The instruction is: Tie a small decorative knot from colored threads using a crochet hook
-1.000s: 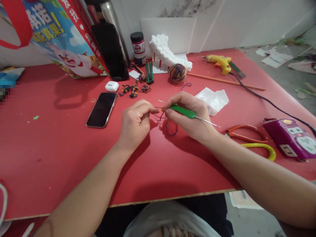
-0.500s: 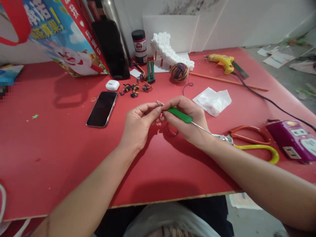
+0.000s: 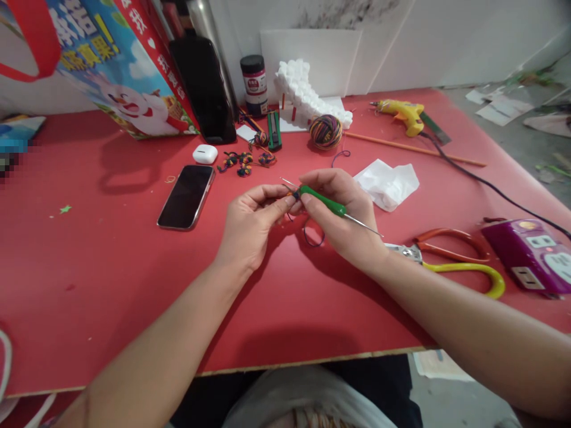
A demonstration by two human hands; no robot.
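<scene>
A green-handled crochet hook (image 3: 328, 202) rests in my right hand (image 3: 345, 211), its thin metal tip pointing up and left past my fingers. My left hand (image 3: 254, 220) pinches a small dark piece of yarn work (image 3: 294, 195) between thumb and forefinger, right beside the hook. A loop of dark yarn (image 3: 314, 235) hangs below my fingers. Behind my hands lies a multicoloured yarn ball (image 3: 325, 132) with a loose strand. Several small knotted yarn pieces (image 3: 241, 161) lie to the left of the ball.
A phone (image 3: 186, 196) and a white earbud case (image 3: 205, 154) lie left. Crumpled tissue (image 3: 387, 183), red-and-yellow pliers (image 3: 464, 267), a purple socket box (image 3: 530, 255) and a yellow glue gun (image 3: 401, 114) are on the right. A black jar (image 3: 254, 86) and white model (image 3: 303, 89) stand behind.
My right hand has shifted slightly and the hook's handle has turned a little. More of the dark yarn piece shows between my fingertips. My left hand has barely moved.
</scene>
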